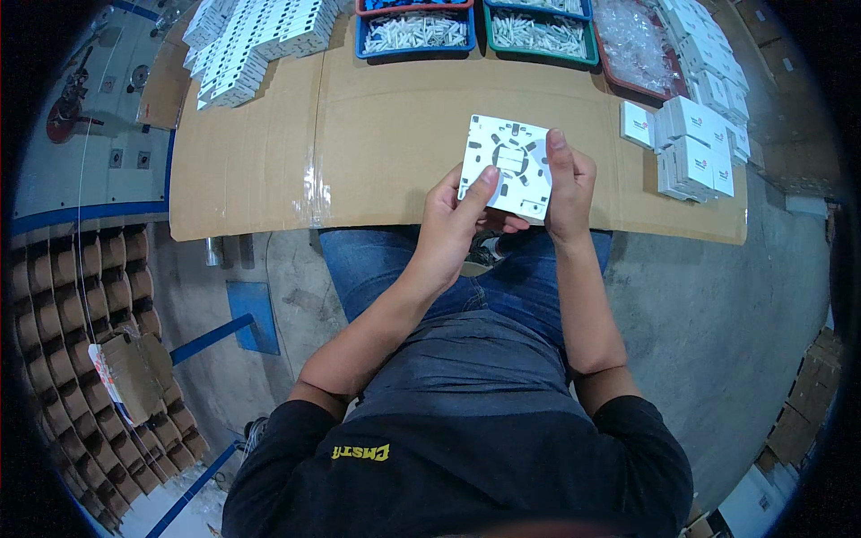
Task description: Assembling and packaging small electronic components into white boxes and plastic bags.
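A white square plastic box [511,161] with many dark slots and a round pattern in its middle is tilted up above the table's front edge. My left hand [453,220] grips its lower left side, the thumb lying on the slotted face. At the right edge, my right hand [569,188] closes round the box with its thumb pointing up. Fingers of one hand show under the lower edge; the back of the box is hidden.
Brown cardboard [386,161] covers the table. Slotted white boxes [269,40] are stacked back left. Trays of small white parts [417,34], [538,36] and a tray of clear plastic pieces [632,45] line the back. White boxes [695,148] stand right, cardboard dividers [85,314] lower left.
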Demonstrator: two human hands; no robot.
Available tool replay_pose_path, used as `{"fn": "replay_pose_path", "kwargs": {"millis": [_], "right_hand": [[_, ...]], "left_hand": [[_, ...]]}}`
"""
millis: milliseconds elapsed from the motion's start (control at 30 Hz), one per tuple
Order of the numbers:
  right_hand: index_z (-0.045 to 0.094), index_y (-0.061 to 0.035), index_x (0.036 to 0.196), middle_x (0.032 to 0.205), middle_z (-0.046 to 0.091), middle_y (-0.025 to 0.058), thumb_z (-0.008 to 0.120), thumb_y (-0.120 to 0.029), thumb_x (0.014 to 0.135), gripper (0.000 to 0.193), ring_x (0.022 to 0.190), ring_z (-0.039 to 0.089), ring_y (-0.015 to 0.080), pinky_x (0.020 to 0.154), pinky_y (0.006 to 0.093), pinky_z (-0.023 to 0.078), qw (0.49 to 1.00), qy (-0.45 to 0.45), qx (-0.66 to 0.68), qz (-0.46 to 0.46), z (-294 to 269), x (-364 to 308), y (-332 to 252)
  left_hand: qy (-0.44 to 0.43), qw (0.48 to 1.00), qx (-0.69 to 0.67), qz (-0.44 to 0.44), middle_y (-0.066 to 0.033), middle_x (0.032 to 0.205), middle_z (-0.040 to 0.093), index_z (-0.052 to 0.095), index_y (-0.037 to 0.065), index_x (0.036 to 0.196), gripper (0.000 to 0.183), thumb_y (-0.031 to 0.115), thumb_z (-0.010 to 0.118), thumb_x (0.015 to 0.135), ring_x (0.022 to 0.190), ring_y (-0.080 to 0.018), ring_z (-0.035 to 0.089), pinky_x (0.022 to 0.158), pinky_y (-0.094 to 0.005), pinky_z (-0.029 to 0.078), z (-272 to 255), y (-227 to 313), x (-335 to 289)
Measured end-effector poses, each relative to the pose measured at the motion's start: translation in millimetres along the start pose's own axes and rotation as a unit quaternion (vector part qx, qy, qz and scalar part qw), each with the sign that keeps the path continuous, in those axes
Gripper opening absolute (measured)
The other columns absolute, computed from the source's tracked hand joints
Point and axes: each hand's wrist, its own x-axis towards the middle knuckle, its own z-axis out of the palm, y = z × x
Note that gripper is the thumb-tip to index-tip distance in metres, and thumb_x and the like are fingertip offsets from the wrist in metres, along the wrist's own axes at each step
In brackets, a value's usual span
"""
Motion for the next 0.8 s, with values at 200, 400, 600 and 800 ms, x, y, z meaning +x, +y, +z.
{"fn": "replay_pose_path", "kwargs": {"millis": [200,400,600,800], "right_hand": [[0.07,-0.0007,0.083,0.074,0.067,0.0012,0.057,-0.042,0.103,0.048,0.065,0.058,0.0047,0.057,0.0214,0.045,0.998,0.025,0.032,0.046,8.1,-1.0,1.3],[0.07,-0.0011,0.083,0.075,0.068,0.0022,0.056,-0.044,0.103,0.049,0.065,0.06,0.0054,0.057,0.0214,0.046,0.998,0.025,0.034,0.052,6.1,0.0,3.8],[0.07,-0.0014,0.083,0.074,0.068,0.002,0.055,-0.044,0.103,0.049,0.065,0.06,0.0056,0.058,0.0211,0.047,0.998,0.03,0.036,0.051,6.5,-0.3,3.9],[0.07,-0.0016,0.083,0.075,0.068,0.0021,0.054,-0.044,0.104,0.05,0.064,0.059,0.0056,0.058,0.0213,0.046,0.997,0.039,0.035,0.06,8.0,0.0,4.9]], "left_hand": [[0.012,0.998,0.051,0.044,-0.0082,0.094,0.07,0.059,0.0,0.115,0.036,0.034,0.059,0.103,0.07,-0.0156,0.069,0.065,-0.0249,0.056,-1.8,-0.6,0.3],[0.024,0.996,0.062,0.058,-0.0079,0.095,0.07,0.06,0.0,0.115,0.036,0.033,0.06,0.102,0.07,-0.0148,0.069,0.064,-0.0242,0.055,-1.2,-2.7,0.6],[0.023,0.996,0.06,0.059,-0.0077,0.095,0.069,0.06,0.0,0.116,0.037,0.034,0.061,0.101,0.071,-0.0138,0.068,0.065,-0.0253,0.056,-3.9,-6.2,1.8],[0.024,0.997,0.054,0.052,-0.0076,0.096,0.069,0.06,0.0,0.117,0.037,0.033,0.062,0.101,0.073,-0.0126,0.067,0.067,-0.0256,0.057,-4.7,-6.7,2.5]]}}
